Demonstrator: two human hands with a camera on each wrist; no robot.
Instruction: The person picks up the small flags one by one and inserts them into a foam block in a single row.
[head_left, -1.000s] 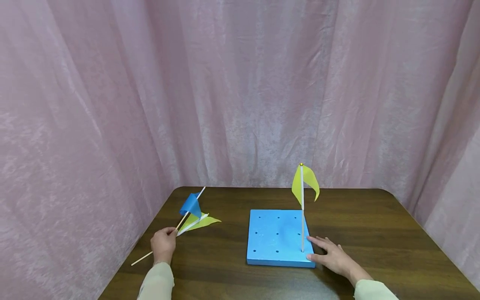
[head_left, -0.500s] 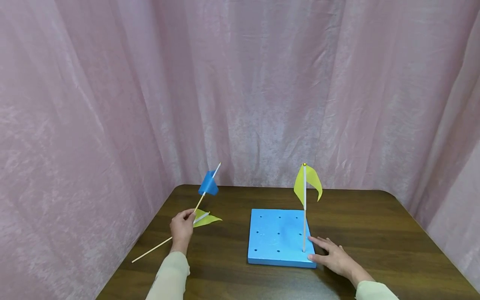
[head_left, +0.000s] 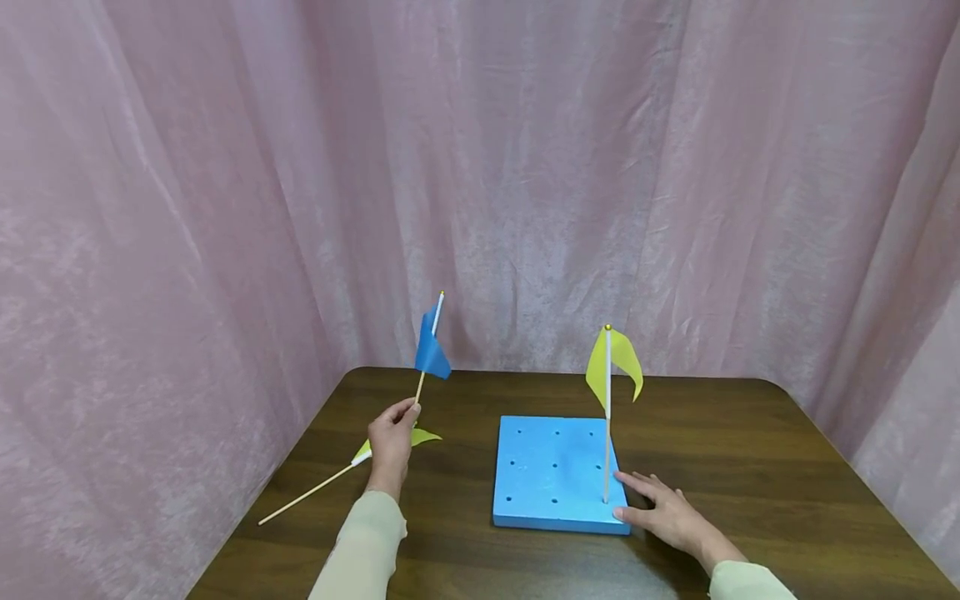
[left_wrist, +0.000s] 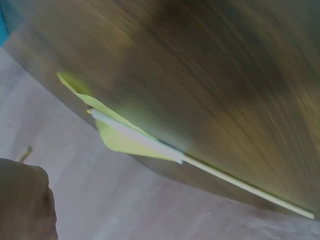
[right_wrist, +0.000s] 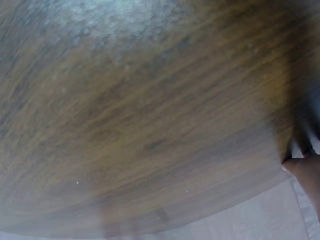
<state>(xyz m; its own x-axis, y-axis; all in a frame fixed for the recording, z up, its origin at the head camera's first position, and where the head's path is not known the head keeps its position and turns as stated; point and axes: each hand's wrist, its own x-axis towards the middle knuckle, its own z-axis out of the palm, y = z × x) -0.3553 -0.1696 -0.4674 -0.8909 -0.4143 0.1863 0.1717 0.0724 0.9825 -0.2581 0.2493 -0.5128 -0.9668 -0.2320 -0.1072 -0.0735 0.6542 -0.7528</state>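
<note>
In the head view my left hand (head_left: 392, 437) pinches the stick of a small blue flag (head_left: 431, 350), raised and leaning slightly right, over the table's left part. Behind and below that hand lies a yellow flag (left_wrist: 130, 140) on the table, its bare stick pointing toward the near left. A light blue board (head_left: 536, 479) with rows of holes lies flat at centre right. Another yellow flag (head_left: 600, 371) stands upright in the board's near right hole. My right hand (head_left: 667, 512) touches the board's right edge with thumb and fingertips, its fingers spread and fairly straight.
The dark wooden table (head_left: 720, 442) has rounded far corners. Pink curtains (head_left: 480, 183) hang behind it and along both sides, close to its edges.
My left hand has lifted the blue flag up and to the right, away from the lying yellow flag, turning it more upright. My right hand stays at the board.
</note>
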